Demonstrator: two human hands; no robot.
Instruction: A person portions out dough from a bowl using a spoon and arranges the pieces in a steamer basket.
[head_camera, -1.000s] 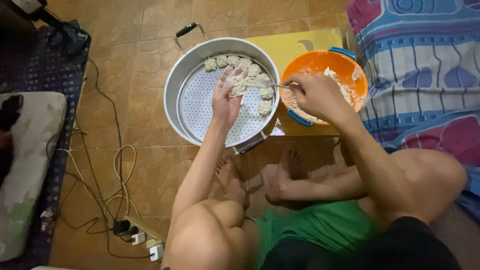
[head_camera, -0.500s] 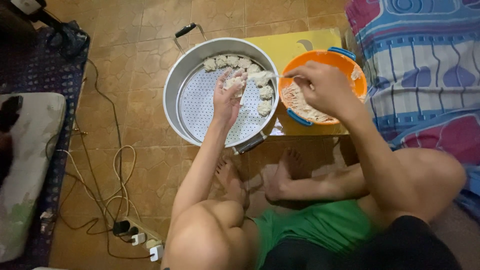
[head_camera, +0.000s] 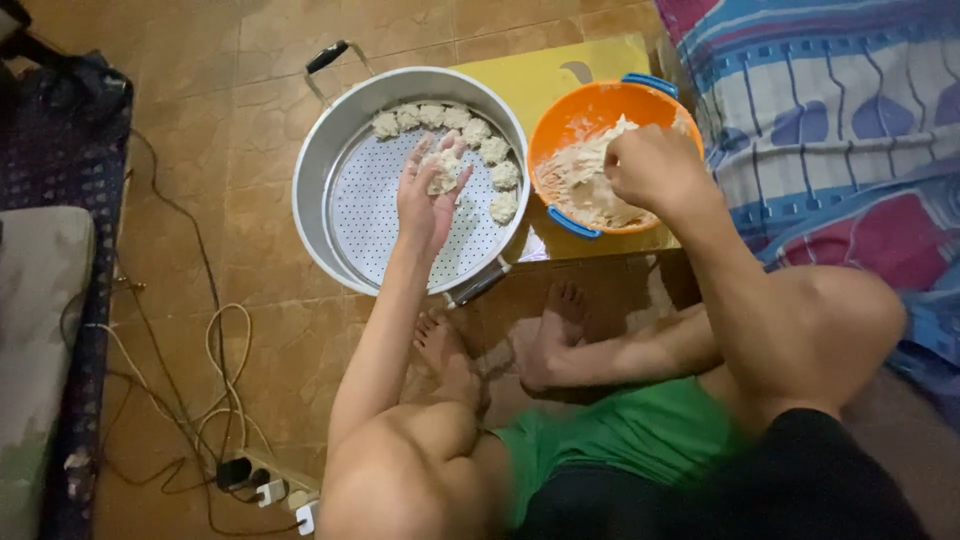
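My left hand (head_camera: 428, 192) hovers palm-up over a round metal steamer pot (head_camera: 330, 150) and cradles a pale lump of dough (head_camera: 443, 170). Several shaped dough pieces (head_camera: 462, 122) line the far and right rim of the pot's perforated tray (head_camera: 375, 215). My right hand (head_camera: 650, 165) is closed over the orange bowl (head_camera: 590, 105), which holds a mass of pale dough mixture (head_camera: 585, 185); whether it grips a utensil or dough is hidden. The bowl rests on a yellow board (head_camera: 540, 75).
I sit cross-legged on a brown tiled floor (head_camera: 200, 130), bare feet (head_camera: 500, 340) in front of the pot. Cables and a power strip (head_camera: 270, 480) lie at lower left. A grey cushion (head_camera: 40, 330) is at left, patterned bedding (head_camera: 830, 110) at right.
My right hand has moved from beside the left palm back over the orange bowl. The left hand has stayed over the tray with the dough lump.
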